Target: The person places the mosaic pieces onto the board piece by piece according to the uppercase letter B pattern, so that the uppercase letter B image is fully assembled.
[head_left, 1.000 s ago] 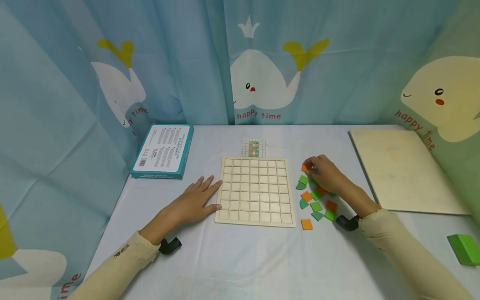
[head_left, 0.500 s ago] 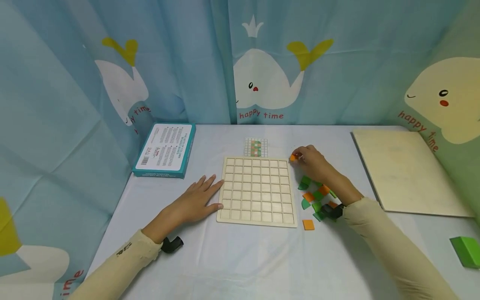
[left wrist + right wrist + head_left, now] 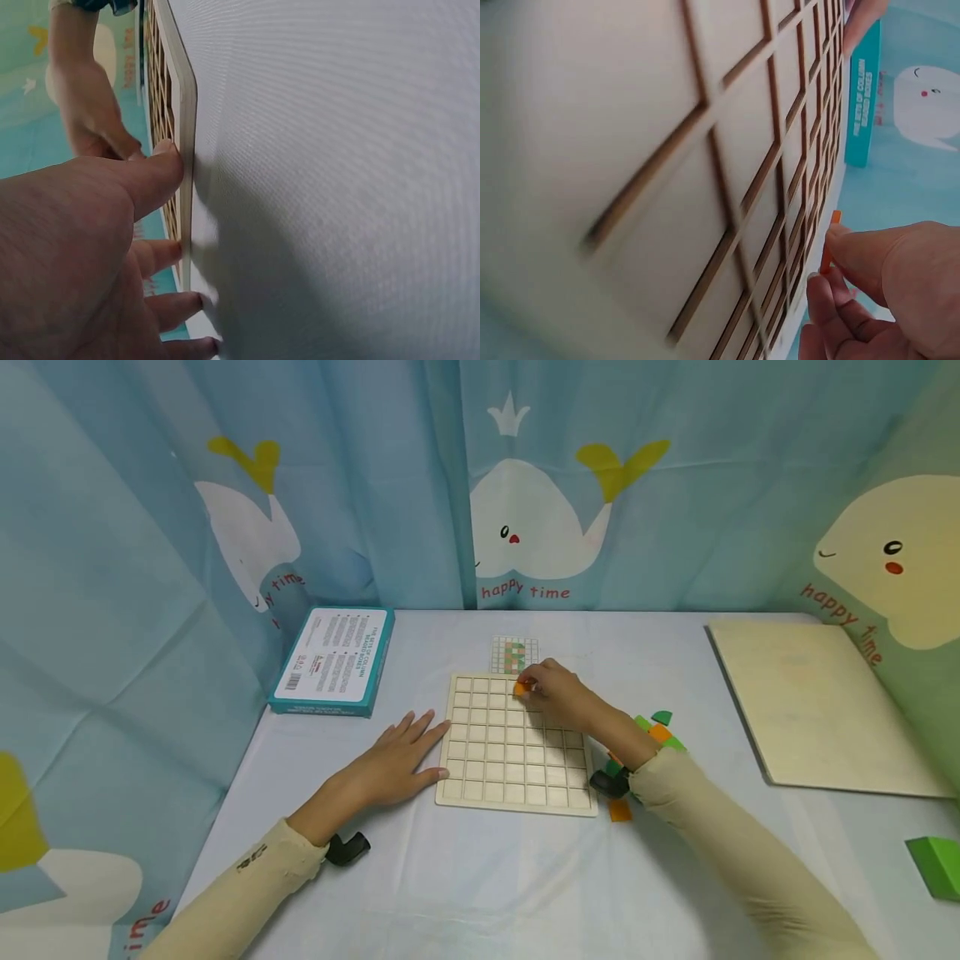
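One orange tile (image 3: 521, 689) is pinched in my right hand (image 3: 558, 693), and the head view shows it at the far rows of the cream gridded board (image 3: 506, 760), near the middle. My left hand (image 3: 397, 760) lies with fingers spread at the board's left edge, I judge to stop the board from sliding. A small pattern card (image 3: 498, 647) lies just beyond the far edge, probably so that I can read its colours while I work. The loose pieces (image 3: 660, 732), orange and green, lie along the board's right side, within easy reach of my right hand, though my right arm (image 3: 705, 810) hides some. From the left wrist, I see my thumb and one finger touching the board's rim, the other fingertips lower, by the white cloth (image 3: 360, 187); this looks like a light brace rather than a grip. From the right wrist, the tile stands edge-on between thumb and fingertips, likely held by its sides to leave its lower edge free. I cannot tell whether it touches the board.
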Action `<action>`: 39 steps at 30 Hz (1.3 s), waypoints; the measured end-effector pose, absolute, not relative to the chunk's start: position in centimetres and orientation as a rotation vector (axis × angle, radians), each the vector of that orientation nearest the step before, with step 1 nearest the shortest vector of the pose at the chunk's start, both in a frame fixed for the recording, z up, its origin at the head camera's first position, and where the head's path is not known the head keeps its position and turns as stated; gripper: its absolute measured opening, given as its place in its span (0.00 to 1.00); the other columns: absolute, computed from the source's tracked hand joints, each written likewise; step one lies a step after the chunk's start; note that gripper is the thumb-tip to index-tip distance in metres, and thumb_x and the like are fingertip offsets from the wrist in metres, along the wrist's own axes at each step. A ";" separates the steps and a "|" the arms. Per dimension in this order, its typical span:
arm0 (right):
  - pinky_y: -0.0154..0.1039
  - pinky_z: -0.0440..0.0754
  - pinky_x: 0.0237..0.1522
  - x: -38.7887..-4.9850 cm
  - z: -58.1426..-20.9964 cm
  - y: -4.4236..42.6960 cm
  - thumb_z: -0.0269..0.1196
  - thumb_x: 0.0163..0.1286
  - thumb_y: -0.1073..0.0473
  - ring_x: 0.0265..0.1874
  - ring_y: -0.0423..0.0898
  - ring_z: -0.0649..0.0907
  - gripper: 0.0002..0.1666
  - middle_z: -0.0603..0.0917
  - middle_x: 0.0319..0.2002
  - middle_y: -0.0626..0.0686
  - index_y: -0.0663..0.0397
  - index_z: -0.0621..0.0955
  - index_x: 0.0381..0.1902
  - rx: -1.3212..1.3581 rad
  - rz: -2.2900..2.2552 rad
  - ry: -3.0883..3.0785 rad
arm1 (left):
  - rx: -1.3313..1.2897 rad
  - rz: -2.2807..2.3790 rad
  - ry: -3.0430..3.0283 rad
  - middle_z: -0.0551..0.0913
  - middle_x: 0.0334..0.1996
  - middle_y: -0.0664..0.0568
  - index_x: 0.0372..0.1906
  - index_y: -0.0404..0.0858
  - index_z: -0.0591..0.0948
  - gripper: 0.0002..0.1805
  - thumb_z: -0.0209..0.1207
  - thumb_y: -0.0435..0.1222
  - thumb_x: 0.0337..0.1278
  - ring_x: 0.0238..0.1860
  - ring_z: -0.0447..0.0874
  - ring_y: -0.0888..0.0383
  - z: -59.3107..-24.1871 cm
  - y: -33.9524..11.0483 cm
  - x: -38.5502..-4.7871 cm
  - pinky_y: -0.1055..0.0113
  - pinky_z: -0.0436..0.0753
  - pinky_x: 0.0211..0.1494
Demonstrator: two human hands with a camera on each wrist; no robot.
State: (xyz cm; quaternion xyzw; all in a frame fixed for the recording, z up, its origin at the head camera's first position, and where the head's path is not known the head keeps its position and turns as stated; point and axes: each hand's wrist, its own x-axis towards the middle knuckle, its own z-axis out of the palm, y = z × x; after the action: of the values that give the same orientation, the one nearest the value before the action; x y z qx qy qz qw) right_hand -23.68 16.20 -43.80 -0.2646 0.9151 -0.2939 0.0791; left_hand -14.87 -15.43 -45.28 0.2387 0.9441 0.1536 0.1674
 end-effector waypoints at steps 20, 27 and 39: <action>0.55 0.83 0.55 -22.8 -44.0 12.1 0.67 0.75 0.66 0.52 0.55 0.84 0.10 0.85 0.51 0.58 0.62 0.85 0.52 -0.869 -0.720 2.825 | 0.683 0.438 2.682 0.47 0.86 0.40 0.86 0.45 0.54 0.42 0.54 0.56 0.79 0.85 0.39 0.34 -45.2 -15.2 -14.7 0.34 0.48 0.83; 0.52 0.84 0.53 -22.2 -44.2 13.4 0.68 0.75 0.64 0.52 0.56 0.82 0.13 0.82 0.56 0.61 0.63 0.86 0.55 -0.906 -0.764 2.819 | 0.667 0.434 2.665 0.46 0.86 0.42 0.87 0.47 0.52 0.43 0.53 0.57 0.79 0.85 0.38 0.35 -45.2 -15.1 -14.8 0.35 0.47 0.83; 0.69 0.69 0.64 -20.2 -42.4 22.2 0.62 0.81 0.58 0.61 0.64 0.78 0.24 0.77 0.62 0.66 0.64 0.75 0.68 -0.525 -0.788 2.814 | 0.666 0.439 2.674 0.46 0.86 0.42 0.87 0.47 0.53 0.43 0.54 0.57 0.79 0.86 0.38 0.35 -45.2 -15.1 -14.7 0.34 0.47 0.83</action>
State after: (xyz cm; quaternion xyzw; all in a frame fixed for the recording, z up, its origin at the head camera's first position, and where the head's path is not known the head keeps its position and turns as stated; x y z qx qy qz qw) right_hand -20.21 22.24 -42.40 -0.1763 0.9442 -0.2644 0.0863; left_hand -14.69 -15.06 -45.22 0.2350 0.9435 0.1549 0.1747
